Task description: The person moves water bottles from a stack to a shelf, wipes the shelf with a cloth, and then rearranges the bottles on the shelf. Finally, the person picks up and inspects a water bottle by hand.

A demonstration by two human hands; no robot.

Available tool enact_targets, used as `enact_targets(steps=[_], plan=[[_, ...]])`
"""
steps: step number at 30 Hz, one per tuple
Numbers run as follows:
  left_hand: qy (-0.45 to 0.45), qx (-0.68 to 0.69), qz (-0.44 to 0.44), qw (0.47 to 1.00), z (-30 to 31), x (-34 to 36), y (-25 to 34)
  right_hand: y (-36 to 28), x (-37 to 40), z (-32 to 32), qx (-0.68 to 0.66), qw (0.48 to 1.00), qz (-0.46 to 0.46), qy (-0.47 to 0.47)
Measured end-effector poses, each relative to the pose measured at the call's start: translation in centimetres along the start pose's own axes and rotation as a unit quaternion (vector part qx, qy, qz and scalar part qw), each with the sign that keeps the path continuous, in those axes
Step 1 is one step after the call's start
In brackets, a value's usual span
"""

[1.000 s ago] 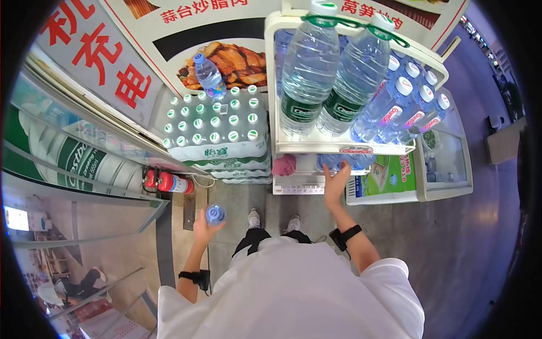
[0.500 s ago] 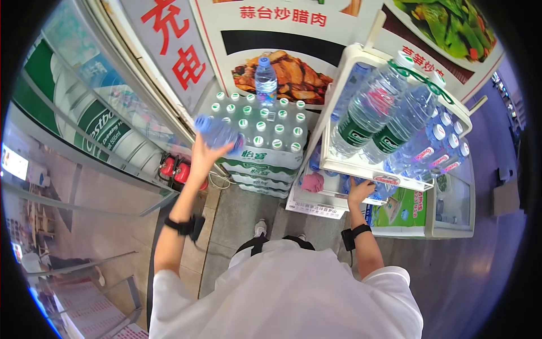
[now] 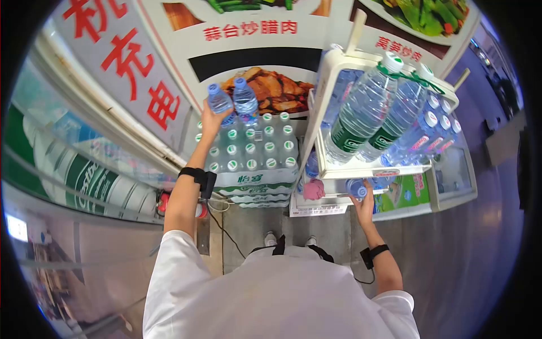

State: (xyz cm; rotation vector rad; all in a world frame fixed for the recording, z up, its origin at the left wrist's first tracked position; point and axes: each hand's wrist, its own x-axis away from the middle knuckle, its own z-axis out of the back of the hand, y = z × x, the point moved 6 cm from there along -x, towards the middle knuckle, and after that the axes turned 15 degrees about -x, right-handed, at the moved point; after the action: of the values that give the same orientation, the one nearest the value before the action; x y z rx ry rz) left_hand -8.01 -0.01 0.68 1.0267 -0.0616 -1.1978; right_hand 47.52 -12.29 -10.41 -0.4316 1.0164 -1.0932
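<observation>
My left hand [image 3: 212, 121] is closed round a blue-capped water bottle [image 3: 219, 100]. That bottle stands upright over the back left of the shrink-wrapped pack of green-and-white-capped bottles [image 3: 251, 161]. Just right of it, another blue-capped bottle [image 3: 245, 100] is upright on the same pack. At the lower shelf of the white rack [image 3: 333, 203], my right hand [image 3: 364, 204] has its fingers round a water bottle [image 3: 355, 188], its cap end toward me. A pink cloth [image 3: 314, 189] lies to the left of that bottle.
Two large bottles [image 3: 364, 107] joined by a green handle stand on the rack's upper shelf, beside several smaller bottles [image 3: 432, 133]. A glass-topped chest cooler [image 3: 454, 175] is at the right. Left is a glass door panel [image 3: 84, 164]; low by it sits a red object [image 3: 163, 201].
My left hand has moved the tilted bottle back onto the pack and upright, beside the other bottle. On the lower shelf, my right hand has drawn a bottle toward me.
</observation>
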Motion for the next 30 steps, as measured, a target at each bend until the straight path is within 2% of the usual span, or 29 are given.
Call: enact_targets(steps=[1,5,6,9,10,13,17,18,19,21,23,26,29,30], plan=[[-0.004,0.011,0.005,1.000,-0.5,-0.2,-0.3,-1.4,0.3,0.3,0.016,0.999,0.027,-0.010],[-0.017,0.002,0.010,1.000,-1.8,-1.2,-1.5,-7.4,1.6,1.7,0.034,0.997,-0.020,-0.071],[-0.022,-0.001,0.014,1.000,-1.9,-1.4,-1.7,-9.9,1.3,1.9,0.039,0.997,0.005,-0.072],[-0.035,0.000,0.024,0.999,-2.3,-2.2,-2.9,-14.6,0.8,1.5,0.010,0.993,-0.051,-0.106],[-0.037,0.008,0.027,0.999,-2.4,-2.5,-3.3,-16.6,0.1,1.1,-0.004,0.995,-0.026,-0.101],[-0.047,0.021,0.034,0.998,-2.1,-2.8,-4.5,-21.4,-2.1,-0.5,-0.086,0.987,-0.072,-0.118],[-0.069,0.079,0.019,0.994,-2.0,-3.2,-5.5,-27.1,-7.8,-3.0,-0.107,0.990,-0.046,-0.077],[-0.087,0.085,0.012,0.992,-1.5,-2.9,-4.3,-28.2,-9.5,-3.7,-0.135,0.984,-0.086,-0.073],[-0.104,0.093,0.006,0.990,-1.2,-2.7,-3.5,-28.7,-11.3,-4.7,-0.162,0.977,-0.125,-0.068],[-0.138,0.072,-0.027,0.987,-1.5,-2.8,-3.0,-29.7,-15.1,-6.6,-0.107,0.994,-0.018,-0.031],[-0.157,0.072,-0.060,0.983,-2.1,-3.0,-2.5,-29.3,-18.4,-9.1,-0.058,0.998,-0.011,-0.018],[-0.176,0.060,-0.057,0.981,-2.6,-3.3,-2.6,-26.8,-22.6,-13.2,-0.023,0.998,-0.056,0.004],[-0.167,0.080,-0.080,0.980,-4.3,-3.9,-4.4,-24.3,-25.3,-16.3,-0.009,0.999,-0.020,0.036],[-0.162,0.069,-0.089,0.980,-4.5,-3.7,-4.1,-23.8,-26.0,-17.0,0.003,0.999,-0.032,0.033]])
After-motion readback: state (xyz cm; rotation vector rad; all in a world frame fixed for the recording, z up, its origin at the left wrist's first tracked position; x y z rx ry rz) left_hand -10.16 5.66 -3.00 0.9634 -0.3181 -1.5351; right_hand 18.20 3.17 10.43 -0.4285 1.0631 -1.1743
